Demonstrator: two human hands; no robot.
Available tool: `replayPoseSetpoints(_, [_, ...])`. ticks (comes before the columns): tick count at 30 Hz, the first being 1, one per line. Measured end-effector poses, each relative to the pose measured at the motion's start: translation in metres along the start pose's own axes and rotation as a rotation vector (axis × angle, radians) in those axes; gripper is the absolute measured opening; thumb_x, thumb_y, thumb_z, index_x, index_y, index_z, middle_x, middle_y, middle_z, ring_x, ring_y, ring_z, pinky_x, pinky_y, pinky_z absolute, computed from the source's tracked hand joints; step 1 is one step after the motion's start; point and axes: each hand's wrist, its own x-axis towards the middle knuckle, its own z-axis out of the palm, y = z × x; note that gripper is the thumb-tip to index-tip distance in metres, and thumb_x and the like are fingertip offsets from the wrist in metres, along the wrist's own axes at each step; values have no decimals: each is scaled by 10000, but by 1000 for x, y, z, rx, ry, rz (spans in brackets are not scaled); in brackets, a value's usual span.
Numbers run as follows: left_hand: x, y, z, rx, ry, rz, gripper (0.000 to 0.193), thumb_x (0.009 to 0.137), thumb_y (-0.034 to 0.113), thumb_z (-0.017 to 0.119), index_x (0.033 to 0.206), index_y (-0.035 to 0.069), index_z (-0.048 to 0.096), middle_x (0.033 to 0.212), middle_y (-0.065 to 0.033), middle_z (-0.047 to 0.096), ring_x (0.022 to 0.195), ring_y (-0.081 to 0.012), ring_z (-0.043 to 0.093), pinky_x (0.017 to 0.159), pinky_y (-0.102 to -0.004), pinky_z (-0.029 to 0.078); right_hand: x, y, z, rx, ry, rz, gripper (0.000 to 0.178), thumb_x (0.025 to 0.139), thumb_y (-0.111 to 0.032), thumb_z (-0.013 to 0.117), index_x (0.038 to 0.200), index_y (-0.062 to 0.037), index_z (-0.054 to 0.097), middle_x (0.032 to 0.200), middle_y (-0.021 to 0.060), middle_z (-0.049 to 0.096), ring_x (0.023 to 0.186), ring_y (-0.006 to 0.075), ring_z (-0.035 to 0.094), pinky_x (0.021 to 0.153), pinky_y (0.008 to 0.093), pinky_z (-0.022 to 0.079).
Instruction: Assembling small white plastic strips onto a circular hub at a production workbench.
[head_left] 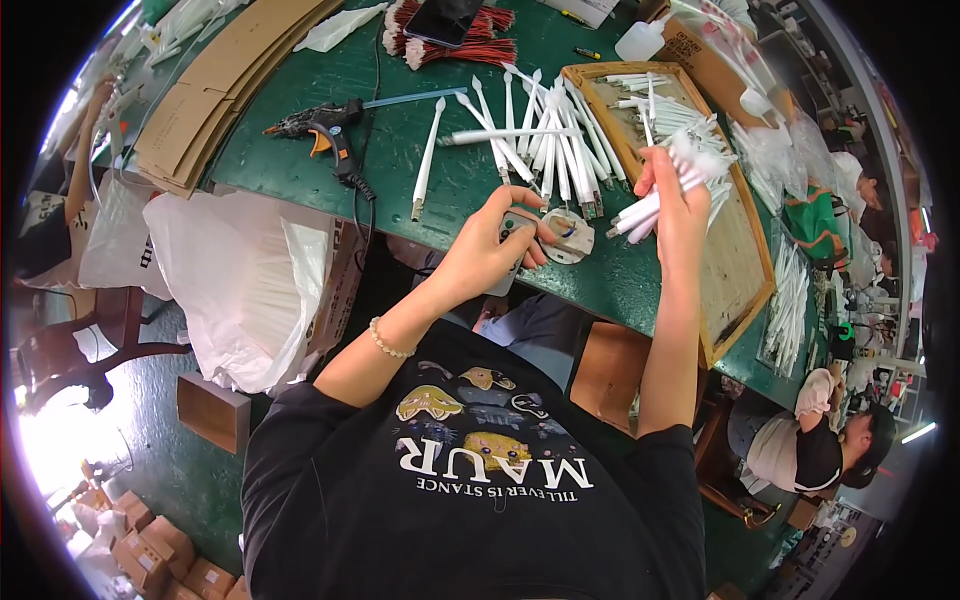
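Head view: the right hand (680, 205) is closed around a bunch of white sticks (636, 212), their lower ends poking out to the left of the palm and their upper part blurred. It is seen across the left side of a wooden tray (765, 285), which holds more sticks of the same kind in its upper part. The left hand (492, 245), with a beaded bracelet (390, 338) at the wrist, has its fingers bent and partly spread around a grey phone (507, 262) near the table edge; whether it grips the phone I cannot tell. Just beside its fingertips lies a round white disc (567, 237). Beyond both hands, loose white sticks with pointed tips (560, 150) lie in an overlapping heap on the green table (395, 140), one set apart toward the left. Further left is a glue gun (335, 142) with a blue glue stick (415, 97) at its back, near flat cardboard sheets (215, 90). A black phone (445, 20) rests on bundles of red wires (475, 52).
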Motion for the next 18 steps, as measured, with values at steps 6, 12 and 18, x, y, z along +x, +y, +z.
replayPoseSetpoints(6, [0,-1,2,3,8,16,254,945,22,444,1191,-34,417,956,-147,642,733,-153,642,676,-287,547,-32,30,-7,217,149,9,243,970,-190,572,1044,31,638,946,74,642,843,129,594,832,281,485])
replayPoseSetpoints(12, [1,-3,2,-3,5,25,258,947,21,441,1198,-36,416,957,-146,638,741,-151,640,677,-285,546,-46,40,-14,125,196,68,215,955,-154,592,1047,34,641,986,61,644,865,102,575,833,260,477])
replayPoseSetpoints(18, [1,-3,2,4,-6,10,261,956,24,442,1209,-35,413,991,-160,637,761,-146,635,697,-279,536,-51,24,-7,116,328,-28,178,942,-154,622,977,13,672,806,11,614,677,48,532,600,196,414])
